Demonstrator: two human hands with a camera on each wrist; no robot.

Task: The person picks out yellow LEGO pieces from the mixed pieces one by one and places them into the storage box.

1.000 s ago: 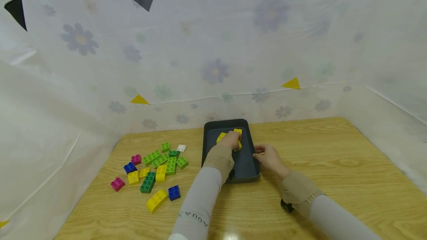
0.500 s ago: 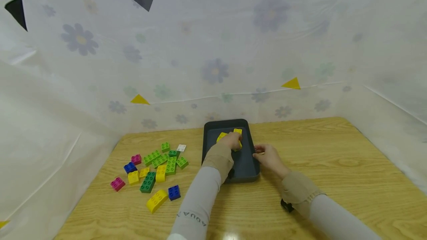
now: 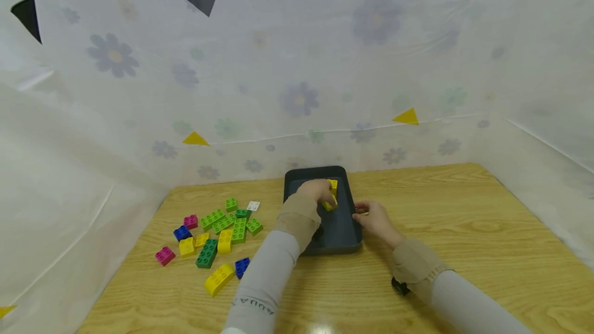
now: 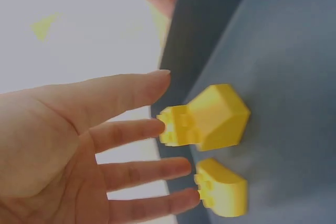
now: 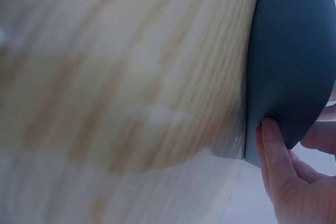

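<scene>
My left hand [image 3: 316, 190] reaches over a dark grey tray [image 3: 341, 238]. In the left wrist view its fingers are spread and straight, the thumb apart from them. The fingertips are right at the studs of a yellow sloped brick [image 4: 220, 119] and a yellow rounded brick [image 4: 228, 192] in the tray. In the head view, yellow bricks [image 3: 330, 204] show beside this hand, partly covered by it. My right hand [image 3: 375, 220] pinches the tray's right wall; in the right wrist view, fingers [image 5: 274, 140] lie against the outside of the wall [image 5: 289, 66].
Left of the tray lie loose bricks: several light green ones [image 3: 238, 231], a dark green one [image 3: 207, 253], yellow ones [image 3: 219, 279], blue ones [image 3: 182, 233] and pink ones [image 3: 165, 255]. A small white piece [image 3: 252, 206] lies near the tray. A flowered curtain [image 3: 297, 133] hangs behind the wooden table [image 3: 441, 210].
My left hand has lifted and shifted slightly left and back from the yellow bricks, uncovering more of one. The right hand has stayed at the tray's wall.
</scene>
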